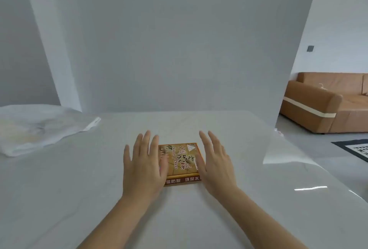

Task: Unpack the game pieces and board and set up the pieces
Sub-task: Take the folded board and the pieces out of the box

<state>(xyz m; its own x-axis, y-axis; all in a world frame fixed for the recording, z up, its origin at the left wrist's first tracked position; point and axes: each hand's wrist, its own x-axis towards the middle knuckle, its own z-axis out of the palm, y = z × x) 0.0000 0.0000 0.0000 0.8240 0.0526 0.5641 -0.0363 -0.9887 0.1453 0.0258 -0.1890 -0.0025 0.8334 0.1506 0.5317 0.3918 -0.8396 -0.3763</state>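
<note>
**Box closed, both hands flanking it: opening step**

Obs: flat square orange-brown cardboard chess box, lid printed "chinese chess", lies lid-up on the glossy white table, near the person's edge and roughly centred. The lid is on; no board or pieces are out, so unpacking has not begun.

Left hand: fingers straight and spread, palm down, holding nothing. It overlaps the box's left edge from this view; contact with the box cannot be confirmed.

Right hand: fingers straight, slightly fanned, holding nothing, just beside the box's right edge. Contact is likewise unclear.

Other: crumpled white plastic bag at the table's far left, well apart from the box. Tan leather sofa is off to the right beyond the table.

Judgement, step in hand: get a grip on the box's two sides to lift off the lid.

Notes for doing it well:
- Set the fingertips on the lid's side walls only, not the base, or both halves will rise together.
- Keep the box level. Loose pieces inside would spill or roll on this slick top if it tips.
- Lift slowly. A snug lid can drag the base up, then drop it.
- Put the lid aside toward the bag, leaving the centre free for the board.
</note>
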